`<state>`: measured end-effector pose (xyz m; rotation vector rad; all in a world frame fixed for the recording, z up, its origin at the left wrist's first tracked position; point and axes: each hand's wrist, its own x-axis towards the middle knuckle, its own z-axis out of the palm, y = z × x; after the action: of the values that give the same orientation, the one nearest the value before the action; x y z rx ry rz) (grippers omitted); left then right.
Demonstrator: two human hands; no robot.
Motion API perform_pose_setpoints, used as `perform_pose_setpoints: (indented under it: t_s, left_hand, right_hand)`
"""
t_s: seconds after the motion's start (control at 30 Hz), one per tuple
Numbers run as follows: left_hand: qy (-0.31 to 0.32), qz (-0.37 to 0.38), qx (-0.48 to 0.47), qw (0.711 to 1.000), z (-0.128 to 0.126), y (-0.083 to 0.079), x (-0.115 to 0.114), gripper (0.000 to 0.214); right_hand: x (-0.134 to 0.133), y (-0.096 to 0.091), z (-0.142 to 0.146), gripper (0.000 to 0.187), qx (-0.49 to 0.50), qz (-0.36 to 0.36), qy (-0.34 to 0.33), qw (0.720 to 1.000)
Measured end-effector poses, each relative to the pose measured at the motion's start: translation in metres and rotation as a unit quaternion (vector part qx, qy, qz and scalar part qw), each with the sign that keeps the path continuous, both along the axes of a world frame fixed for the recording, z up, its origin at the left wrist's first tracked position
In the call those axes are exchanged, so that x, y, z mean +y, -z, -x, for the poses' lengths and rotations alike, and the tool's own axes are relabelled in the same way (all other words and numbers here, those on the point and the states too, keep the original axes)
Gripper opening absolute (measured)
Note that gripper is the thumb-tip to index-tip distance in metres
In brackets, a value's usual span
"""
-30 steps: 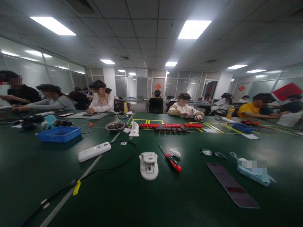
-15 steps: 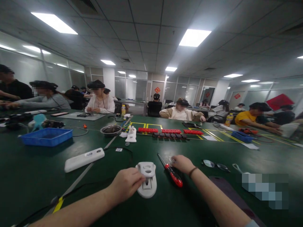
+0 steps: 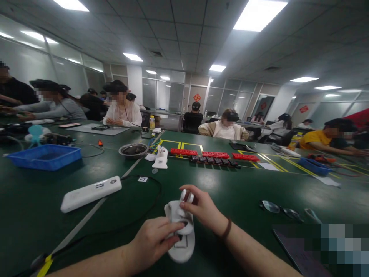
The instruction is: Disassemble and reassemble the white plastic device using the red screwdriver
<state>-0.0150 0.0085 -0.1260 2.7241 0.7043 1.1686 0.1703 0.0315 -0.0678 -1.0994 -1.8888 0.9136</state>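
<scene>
A white plastic stand (image 3: 184,252) with a rounded base rests on the table in front of me. My left hand (image 3: 155,236) pinches the stand's raised plate at its round opening, thumb and fingers closed on it. Over the far end of the stand, my right hand (image 3: 201,206) grips a small white piece with two rounded lobes (image 3: 183,195) between thumb and fingers. This piece is close against the stand; whether they are joined I cannot tell. The red and black screwdriver does not show; my right hand and forearm cover that area.
A white power bank-like device (image 3: 90,194) with a black cable lies left. Beyond are a metal bowl (image 3: 133,150), a white figure-like stand (image 3: 161,158), red trays (image 3: 215,154) and a blue tray (image 3: 46,158). Glasses (image 3: 279,209) lie right. Several people sit around the tables.
My right hand has moved left from beside the screwdriver to the stand and now shows a white two-lobed piece. My left hand stays on the stand. The camera view has tilted down slightly.
</scene>
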Motion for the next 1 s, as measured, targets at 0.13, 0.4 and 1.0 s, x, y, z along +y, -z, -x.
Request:
perform_pose_setpoints:
  t_s: [0.13,0.4,1.0]
  left_hand:
    - [0.018,0.019,-0.007,1.000,0.000,0.000,-0.001,0.025]
    - [0.022,0.037,-0.002,0.999,0.000,0.001,0.001,0.028]
    - [0.060,0.037,-0.072,0.995,-0.002,0.009,0.012,0.021]
  right_hand:
    - [0.003,-0.002,-0.002,0.035,-0.046,-0.056,0.002,0.997]
    - [0.002,-0.009,-0.003,0.034,-0.159,-0.108,-0.022,0.981]
    - [-0.001,-0.016,0.015,0.011,-0.308,-0.207,0.008,0.928]
